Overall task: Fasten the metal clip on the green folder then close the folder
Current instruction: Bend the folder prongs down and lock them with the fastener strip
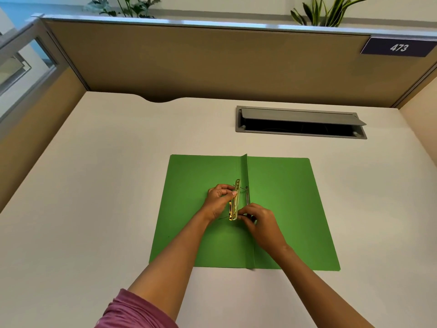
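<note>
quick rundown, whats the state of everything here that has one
green folder: open, lying flat on the desk
metal clip: not yet fastened, bar lifted and tilted near the spine
left hand: grip shut on the clip's upper part
right hand: pinching the clip's lower end
cable hatch: lid propped open

- A pale desk [94, 185] ran up to a tan partition [189, 60].
- A grey cable hatch [300, 123] in the desktop stood propped open.
- A dark plate [398, 47] reading 473 hung on the partition's right end.
- Leafy plants [328, 10] showed above the partition.
</note>
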Action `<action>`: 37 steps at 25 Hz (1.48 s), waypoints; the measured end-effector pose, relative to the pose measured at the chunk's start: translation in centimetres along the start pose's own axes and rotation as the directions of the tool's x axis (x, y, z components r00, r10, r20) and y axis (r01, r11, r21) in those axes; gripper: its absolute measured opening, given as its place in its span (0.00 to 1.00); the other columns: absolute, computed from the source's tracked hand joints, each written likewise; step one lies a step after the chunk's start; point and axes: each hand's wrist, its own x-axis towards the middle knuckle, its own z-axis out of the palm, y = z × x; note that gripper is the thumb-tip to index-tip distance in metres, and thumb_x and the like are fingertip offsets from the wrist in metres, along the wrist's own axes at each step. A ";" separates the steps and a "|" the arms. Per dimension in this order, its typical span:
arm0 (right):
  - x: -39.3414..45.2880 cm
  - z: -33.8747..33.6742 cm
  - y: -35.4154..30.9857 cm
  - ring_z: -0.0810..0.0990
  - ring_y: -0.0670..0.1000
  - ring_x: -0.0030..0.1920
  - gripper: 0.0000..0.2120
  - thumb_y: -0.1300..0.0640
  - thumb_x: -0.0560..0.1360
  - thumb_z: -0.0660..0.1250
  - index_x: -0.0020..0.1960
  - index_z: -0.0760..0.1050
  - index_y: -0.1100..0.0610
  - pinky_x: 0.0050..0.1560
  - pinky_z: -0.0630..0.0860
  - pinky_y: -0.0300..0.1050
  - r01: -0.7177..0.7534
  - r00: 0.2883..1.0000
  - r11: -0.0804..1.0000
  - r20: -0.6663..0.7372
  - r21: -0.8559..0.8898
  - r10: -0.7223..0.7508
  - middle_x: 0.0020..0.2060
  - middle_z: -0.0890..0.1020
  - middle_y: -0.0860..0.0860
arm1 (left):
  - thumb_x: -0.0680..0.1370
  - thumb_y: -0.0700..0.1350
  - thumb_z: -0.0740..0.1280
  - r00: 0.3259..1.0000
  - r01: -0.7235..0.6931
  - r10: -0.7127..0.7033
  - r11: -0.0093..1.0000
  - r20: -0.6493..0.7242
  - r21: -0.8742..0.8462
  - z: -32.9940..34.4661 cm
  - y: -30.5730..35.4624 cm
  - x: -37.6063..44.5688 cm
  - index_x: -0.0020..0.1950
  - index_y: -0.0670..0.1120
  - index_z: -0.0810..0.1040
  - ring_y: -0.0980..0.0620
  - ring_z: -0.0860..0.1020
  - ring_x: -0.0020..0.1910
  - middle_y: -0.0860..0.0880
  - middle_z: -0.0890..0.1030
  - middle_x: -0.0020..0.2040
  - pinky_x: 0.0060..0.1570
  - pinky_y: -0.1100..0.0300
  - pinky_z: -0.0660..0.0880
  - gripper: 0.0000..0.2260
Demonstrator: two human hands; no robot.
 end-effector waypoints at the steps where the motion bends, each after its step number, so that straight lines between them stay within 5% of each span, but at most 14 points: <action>1: 0.0 0.1 0.0 0.77 0.41 0.36 0.03 0.59 0.72 0.73 0.45 0.83 0.53 0.39 0.74 0.34 -0.013 1.000 1.000 -0.027 0.000 0.013 0.38 0.83 0.47 | 0.79 0.36 0.67 1.000 0.003 -0.003 1.000 -0.004 0.003 0.0 0.0 0.1 0.54 0.29 0.80 0.49 0.74 0.59 0.45 0.76 0.59 0.65 0.56 0.72 0.11; 6: 0.6 0.1 -0.1 0.79 0.43 0.37 0.03 0.60 0.72 0.73 0.42 0.83 0.53 0.39 0.71 0.28 -0.061 0.992 0.997 -0.104 0.040 0.065 0.37 0.83 0.47 | 0.78 0.38 0.69 0.999 0.021 -0.020 0.999 -0.039 0.031 0.3 -0.5 0.5 0.53 0.31 0.82 0.43 0.73 0.66 0.40 0.76 0.64 0.71 0.49 0.70 0.10; 11: 0.5 0.5 -0.2 0.80 0.45 0.38 0.06 0.64 0.72 0.71 0.43 0.83 0.55 0.41 0.76 0.34 -0.086 0.994 0.996 -0.070 0.006 0.086 0.38 0.83 0.48 | 0.77 0.41 0.70 0.997 0.042 -0.038 0.998 -0.070 0.055 0.5 -0.8 0.8 0.51 0.35 0.83 0.43 0.72 0.68 0.43 0.77 0.63 0.72 0.47 0.69 0.10; 29: -2.0 -0.4 1.2 0.81 0.35 0.43 0.05 0.59 0.73 0.73 0.48 0.85 0.55 0.43 0.73 0.23 -0.343 0.892 0.892 -0.196 0.295 0.408 0.42 0.85 0.46 | 0.69 0.42 0.79 0.980 -0.093 0.122 0.980 -0.156 0.177 1.0 -1.6 0.2 0.45 0.41 0.83 0.41 0.77 0.59 0.42 0.83 0.52 0.64 0.44 0.73 0.09; 34: -1.7 -0.8 1.0 0.84 0.49 0.41 0.05 0.61 0.74 0.71 0.48 0.84 0.57 0.45 0.82 0.43 -0.411 0.857 0.811 -0.127 0.416 0.499 0.40 0.86 0.51 | 0.72 0.48 0.76 0.978 -0.126 0.172 0.938 -0.116 0.324 1.1 -1.4 -0.6 0.53 0.55 0.85 0.49 0.70 0.64 0.54 0.77 0.54 0.69 0.48 0.66 0.10; 37: -1.1 -1.0 0.7 0.85 0.49 0.36 0.04 0.60 0.75 0.70 0.46 0.83 0.60 0.40 0.83 0.41 -0.477 0.820 0.736 -0.058 0.480 0.570 0.38 0.85 0.54 | 0.75 0.53 0.72 0.977 -0.170 0.211 0.869 -0.037 0.465 1.0 -1.5 -0.8 0.56 0.59 0.84 0.52 0.66 0.64 0.56 0.75 0.56 0.63 0.56 0.59 0.10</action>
